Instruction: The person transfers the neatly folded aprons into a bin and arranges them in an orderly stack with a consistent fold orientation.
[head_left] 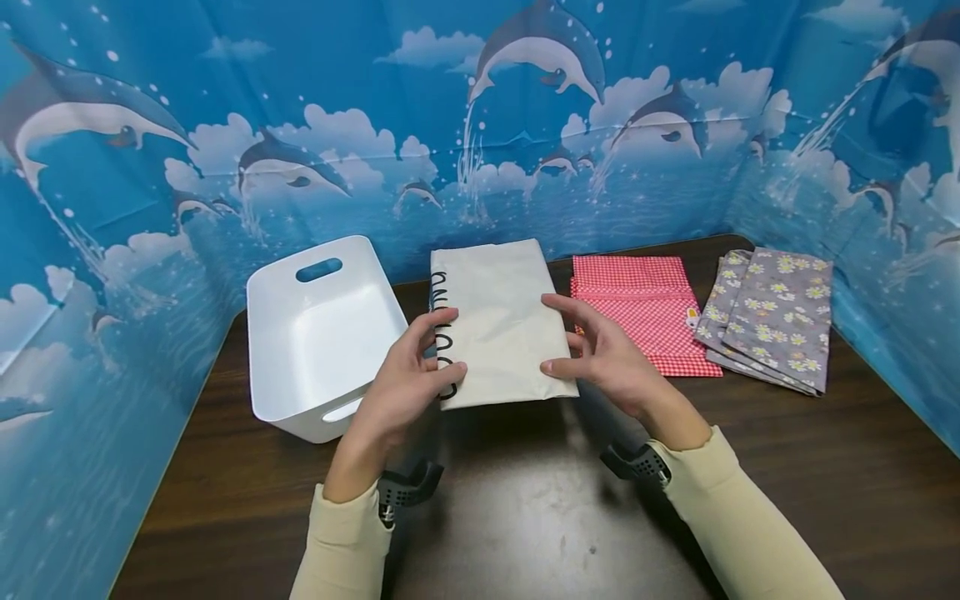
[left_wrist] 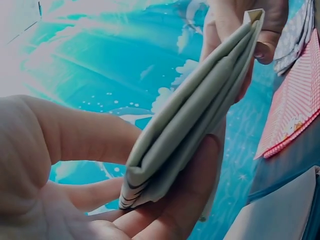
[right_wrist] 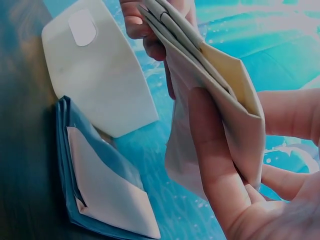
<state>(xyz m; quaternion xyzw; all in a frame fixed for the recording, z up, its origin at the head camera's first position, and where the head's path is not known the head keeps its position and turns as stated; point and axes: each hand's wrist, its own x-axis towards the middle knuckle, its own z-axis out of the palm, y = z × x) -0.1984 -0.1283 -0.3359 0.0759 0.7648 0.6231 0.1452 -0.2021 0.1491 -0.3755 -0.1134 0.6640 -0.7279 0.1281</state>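
Observation:
A folded cream cloth (head_left: 498,325) with black lettering along its left side is held up between both hands. My left hand (head_left: 397,379) grips its left edge, and my right hand (head_left: 611,358) grips its right edge. In the left wrist view the cloth's end (left_wrist: 187,110) shows several stacked layers, with the thumb on one face and fingers on the other. The right wrist view shows its other end (right_wrist: 220,75), pinched the same way. Below it lies a folded blue and off-white cloth (right_wrist: 107,170), mostly hidden in the head view.
A white plastic bin (head_left: 322,333) with handle holes stands to the left. To the right lie a folded red checked cloth (head_left: 637,308) and folded grey daisy-print cloths (head_left: 780,308). A blue dolphin-print sheet (head_left: 375,125) surrounds the dark wooden table (head_left: 517,508).

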